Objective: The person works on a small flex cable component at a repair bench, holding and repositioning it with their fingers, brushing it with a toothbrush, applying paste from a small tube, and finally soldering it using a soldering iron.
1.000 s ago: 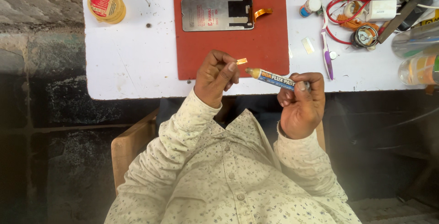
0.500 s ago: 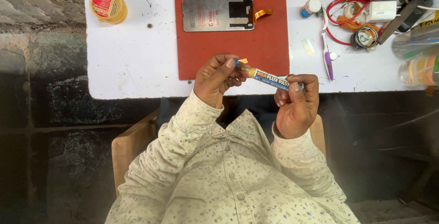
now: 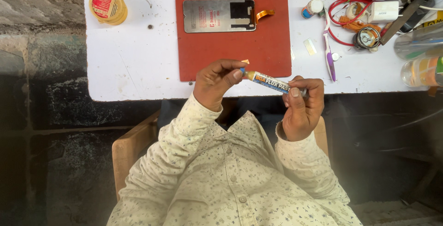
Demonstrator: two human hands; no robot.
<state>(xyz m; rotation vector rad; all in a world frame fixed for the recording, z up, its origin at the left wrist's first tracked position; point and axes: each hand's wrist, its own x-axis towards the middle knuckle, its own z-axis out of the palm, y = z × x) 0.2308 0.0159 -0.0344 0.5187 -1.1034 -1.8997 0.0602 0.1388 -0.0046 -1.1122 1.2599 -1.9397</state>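
Left hand (image 3: 217, 82) at centre frame, fingers (image 3: 236, 69) pinched on the tip end of a syringe-shaped paste tube (image 3: 272, 83), where a blue nozzle and a small orange cap show. Right hand (image 3: 302, 108) just right of centre, fingers clenched round the tube's far end. Tube held slanted, higher at its left end, lower at the right, in the air over the near edge of the white table (image 3: 129, 64), between both hands and just below the red mat (image 3: 235, 46).

On the mat, in the upper centre: a flat grey phone panel (image 3: 218, 16) lying face down, with an orange flex ribbon (image 3: 265, 14) curling off its right side. In the upper left of the frame, on the table: a round yellow tin (image 3: 107, 6) with a red top. To the right of the mat: a purple-and-white toothbrush (image 3: 328, 50) lying lengthwise, a small round pot (image 3: 313, 8), red cable loops (image 3: 344, 4), a white charger block (image 3: 382, 11) and a clear bottle (image 3: 422, 71) at the right edge. Cream patterned shirt (image 3: 230, 180) filling the lower centre; wooden chair (image 3: 131, 154) edge at lower left.
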